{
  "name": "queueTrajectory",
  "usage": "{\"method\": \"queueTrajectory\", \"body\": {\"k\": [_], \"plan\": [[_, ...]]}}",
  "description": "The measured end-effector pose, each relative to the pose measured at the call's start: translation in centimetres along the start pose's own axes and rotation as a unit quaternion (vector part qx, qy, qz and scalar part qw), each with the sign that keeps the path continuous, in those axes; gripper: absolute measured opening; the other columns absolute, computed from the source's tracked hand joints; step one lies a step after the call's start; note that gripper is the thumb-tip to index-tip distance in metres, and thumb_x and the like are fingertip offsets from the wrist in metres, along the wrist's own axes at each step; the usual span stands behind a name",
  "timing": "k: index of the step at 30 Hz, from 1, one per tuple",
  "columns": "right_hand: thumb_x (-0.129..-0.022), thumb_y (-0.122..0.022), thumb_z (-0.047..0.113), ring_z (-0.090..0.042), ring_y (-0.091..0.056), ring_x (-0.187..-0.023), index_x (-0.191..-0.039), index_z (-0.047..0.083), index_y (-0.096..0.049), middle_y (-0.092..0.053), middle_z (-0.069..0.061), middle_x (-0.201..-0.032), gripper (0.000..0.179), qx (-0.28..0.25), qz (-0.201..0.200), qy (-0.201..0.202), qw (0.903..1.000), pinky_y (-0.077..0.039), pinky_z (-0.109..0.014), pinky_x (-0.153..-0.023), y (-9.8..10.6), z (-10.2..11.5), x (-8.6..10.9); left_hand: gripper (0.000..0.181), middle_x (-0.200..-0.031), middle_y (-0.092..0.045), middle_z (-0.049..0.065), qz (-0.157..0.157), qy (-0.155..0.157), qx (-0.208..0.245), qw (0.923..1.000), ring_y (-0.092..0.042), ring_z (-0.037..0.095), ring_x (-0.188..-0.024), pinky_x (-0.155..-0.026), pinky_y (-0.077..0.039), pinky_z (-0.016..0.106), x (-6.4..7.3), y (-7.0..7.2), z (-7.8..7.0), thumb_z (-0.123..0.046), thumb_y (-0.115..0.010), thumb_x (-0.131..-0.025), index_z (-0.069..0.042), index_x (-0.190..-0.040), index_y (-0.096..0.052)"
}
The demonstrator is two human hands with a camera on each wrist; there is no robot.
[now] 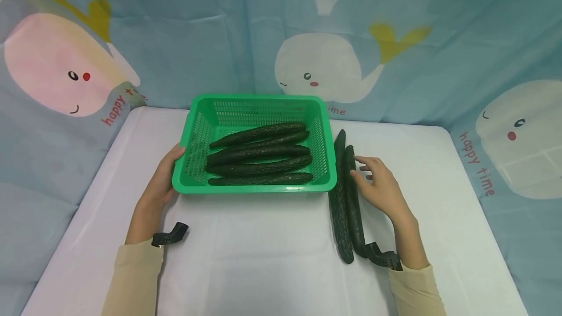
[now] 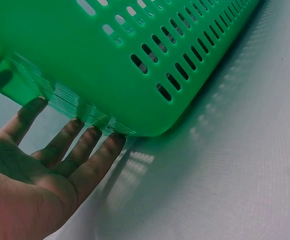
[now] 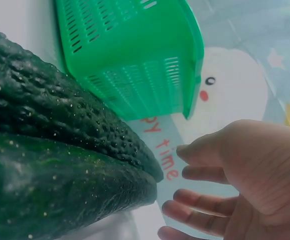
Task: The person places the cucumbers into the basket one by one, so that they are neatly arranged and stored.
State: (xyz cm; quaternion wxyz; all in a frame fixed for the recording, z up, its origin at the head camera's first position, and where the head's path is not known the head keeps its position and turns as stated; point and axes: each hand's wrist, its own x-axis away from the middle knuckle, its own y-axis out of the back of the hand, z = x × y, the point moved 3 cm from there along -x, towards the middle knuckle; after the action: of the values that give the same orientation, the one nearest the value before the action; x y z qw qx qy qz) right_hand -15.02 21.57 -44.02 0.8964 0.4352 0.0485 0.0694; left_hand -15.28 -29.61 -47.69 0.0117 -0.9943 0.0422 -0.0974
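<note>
A green plastic basket [image 1: 254, 189] with slotted walls stands on the table, several long dark-green cucumbers [image 1: 259, 152] lying crosswise in it. My left hand [image 1: 161, 179] is at its left end; in the left wrist view its outstretched fingertips [image 2: 116, 140] touch the basket wall. Two more cucumbers lie side by side, lengthwise, along the basket's right side: an outer one [image 1: 354, 204] and an inner one [image 1: 339, 208]. My right hand [image 1: 383, 188] hovers by the upper part of the outer cucumber, fingers loosely bent, thumb and fingers apart, holding nothing.
A white cloth [image 1: 254, 257] covers the table. Behind and on both sides hangs a blue curtain [image 1: 228, 28] printed with whales. Each wrist carries a small black camera mount, the right one [image 1: 383, 257] close to the outer cucumber's lower end.
</note>
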Motion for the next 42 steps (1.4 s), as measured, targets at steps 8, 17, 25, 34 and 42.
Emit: {"method": "queueTrajectory", "body": {"k": [8, 17, 25, 34, 42], "plan": [[-0.109, -0.059, 0.029, -0.046, -0.065, -0.127, -0.154, 0.001, -0.051, -0.055, -0.028, -0.15, 0.053, 0.016, 0.017, -0.017, 0.9996, -0.059, -0.063, -0.102, -0.2, -0.5, 0.2, 0.073, -0.152, -0.045, -0.003, -0.006, -0.004, -0.004, 1.0, -0.052, 0.002, -0.132, -0.101, -0.054, 0.009, -0.1, 0.0, 0.2, -0.053, -0.038, -0.11, -0.02, -0.172, -0.015], [-0.11, -0.057, 0.034, -0.048, -0.07, -0.117, -0.154, -0.004, -0.049, -0.06, -0.031, -0.143, 0.059, 0.03, 0.054, -0.033, 0.9976, -0.059, -0.065, -0.097, -0.7, -0.7, 0.0, 0.073, -0.145, -0.049, -0.009, -0.002, -0.009, 0.0, 1.0, -0.053, 0.003, -0.131, -0.101, -0.055, 0.01, -0.1, 0.1, 0.2, -0.052, -0.037, -0.111, -0.018, -0.172, -0.015], [-0.109, -0.059, 0.031, -0.044, -0.07, -0.118, -0.153, -0.005, -0.049, -0.064, -0.03, -0.137, 0.058, 0.028, 0.068, -0.035, 0.9967, -0.06, -0.063, -0.096, -1.0, -0.9, 0.0, 0.073, -0.143, -0.049, -0.008, -0.003, -0.015, -0.009, 0.9998, -0.053, 0.005, -0.13, -0.099, -0.055, 0.011, 0.0, 0.1, 0.2, -0.052, -0.037, -0.111, -0.016, -0.171, -0.015], [-0.109, -0.059, 0.035, -0.043, -0.07, -0.115, -0.156, -0.006, -0.045, -0.067, -0.029, -0.132, 0.063, 0.019, 0.093, -0.034, 0.9949, -0.06, -0.063, -0.095, -1.0, -1.5, -0.1, 0.072, -0.142, -0.049, -0.007, 0.002, -0.018, -0.005, 0.9998, -0.053, 0.006, -0.129, -0.098, -0.056, 0.011, 0.0, 0.1, 0.1, -0.051, -0.036, -0.111, -0.015, -0.171, -0.016], [-0.108, -0.061, 0.044, -0.037, -0.069, -0.113, -0.159, -0.002, -0.042, -0.065, -0.027, -0.134, 0.072, -0.008, 0.126, -0.057, 0.9904, -0.062, -0.054, -0.089, -1.0, -2.4, -0.1, 0.074, -0.161, -0.038, 0.012, -0.005, -0.01, -0.008, 0.9999, -0.051, 0.001, -0.132, -0.1, -0.054, 0.009, 0.0, 0.0, 0.2, -0.052, -0.036, -0.111, -0.018, -0.172, -0.013]]}}
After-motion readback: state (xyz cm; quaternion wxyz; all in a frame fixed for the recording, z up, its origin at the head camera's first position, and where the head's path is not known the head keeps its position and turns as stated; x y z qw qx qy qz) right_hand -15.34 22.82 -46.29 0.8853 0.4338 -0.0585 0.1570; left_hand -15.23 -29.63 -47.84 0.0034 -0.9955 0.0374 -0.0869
